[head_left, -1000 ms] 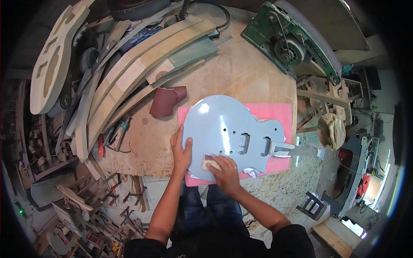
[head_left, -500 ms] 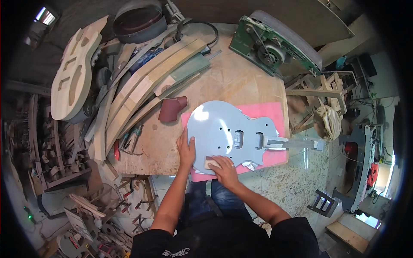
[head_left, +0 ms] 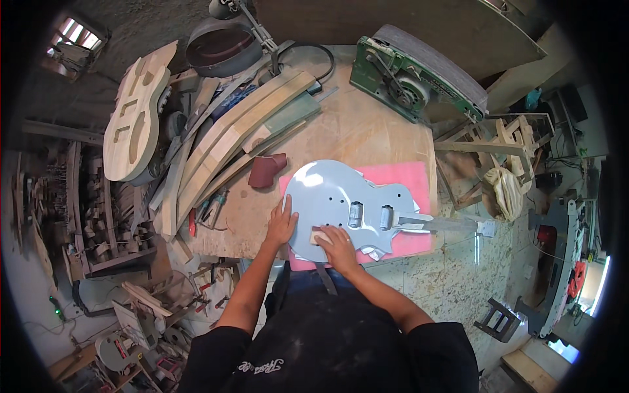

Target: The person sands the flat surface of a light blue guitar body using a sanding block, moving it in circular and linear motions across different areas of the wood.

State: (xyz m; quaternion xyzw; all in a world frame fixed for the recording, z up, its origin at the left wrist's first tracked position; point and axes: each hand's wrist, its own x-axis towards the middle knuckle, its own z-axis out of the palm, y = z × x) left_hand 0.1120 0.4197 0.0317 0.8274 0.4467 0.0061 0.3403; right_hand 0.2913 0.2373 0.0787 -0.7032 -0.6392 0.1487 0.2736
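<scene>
A glossy pale blue-grey guitar body [head_left: 347, 183] lies on a pink pad [head_left: 415, 180], with white material poking out beneath it and a greyish neck [head_left: 419, 221] pointing right. My left hand [head_left: 280, 224] grips the body's left edge. My right hand [head_left: 337, 245] holds a small pale block [head_left: 318, 236] with a red-brown face against the lower part of the glossy top. A bent piece of dark red sandpaper [head_left: 265, 170] lies just beyond the body's upper left.
Curved wooden strips [head_left: 242, 111] and an unfinished guitar body [head_left: 134, 124] lie left on the bench [head_left: 354, 131]. A green belt sander [head_left: 413, 78] stands at back right, a dark round tub [head_left: 223, 46] at back. Wooden frames [head_left: 511, 150] are right, clamps [head_left: 203, 295] below left.
The view has shifted, bringing more of the back wall and my shirt into sight. My right hand with the block has moved slightly up the body. My left hand stays on the edge.
</scene>
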